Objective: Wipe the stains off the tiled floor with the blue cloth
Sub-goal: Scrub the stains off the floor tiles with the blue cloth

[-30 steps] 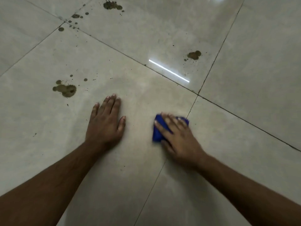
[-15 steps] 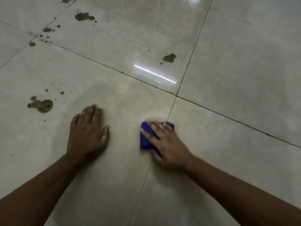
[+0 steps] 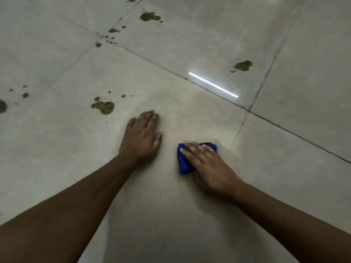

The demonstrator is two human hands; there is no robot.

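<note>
The folded blue cloth (image 3: pixel 185 164) lies on the pale tiled floor (image 3: pixel 190 111), just left of a grout line. My right hand (image 3: pixel 207 166) presses down on it with flat, straight fingers and covers most of it. To its left my left hand (image 3: pixel 141 137) rests palm-down on the bare tile. A brown stain (image 3: pixel 103 107) sits just beyond and left of the left hand. Another stain (image 3: pixel 243 65) lies on the far tile, beyond the cloth. A larger blotch (image 3: pixel 150 16) and several small spots (image 3: pixel 112 35) are at the top.
One more stain (image 3: pixel 2 106) shows at the left edge with small specks (image 3: pixel 24 94) beside it. A bright strip of reflected light (image 3: pixel 213 84) lies on the glossy tile. Dark grout lines (image 3: pixel 296 133) cross the floor diagonally.
My right hand has slid the cloth a little to the left, off the grout line onto the near tile. The left hand stays planted. The camera view has swung, showing more floor at the left.
</note>
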